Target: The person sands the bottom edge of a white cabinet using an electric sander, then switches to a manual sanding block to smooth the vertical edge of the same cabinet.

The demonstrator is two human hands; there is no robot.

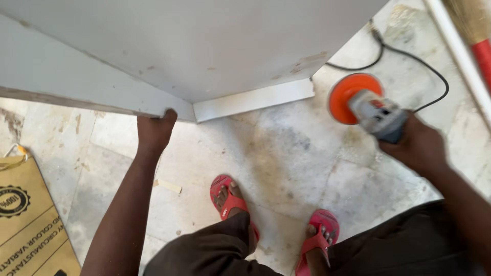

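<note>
Left hand [155, 130] clamps the white panel's [169, 61] lower edge, right hand [417, 145] wrapped around the grey sander [376, 115], orange disc [348, 94] best landing flat, cord [409, 56] trailing clear.

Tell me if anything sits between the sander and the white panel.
Nothing visible does. The sander, held in the right hand, hangs over bare floor beside the panel; its cord trails away behind it.
</note>
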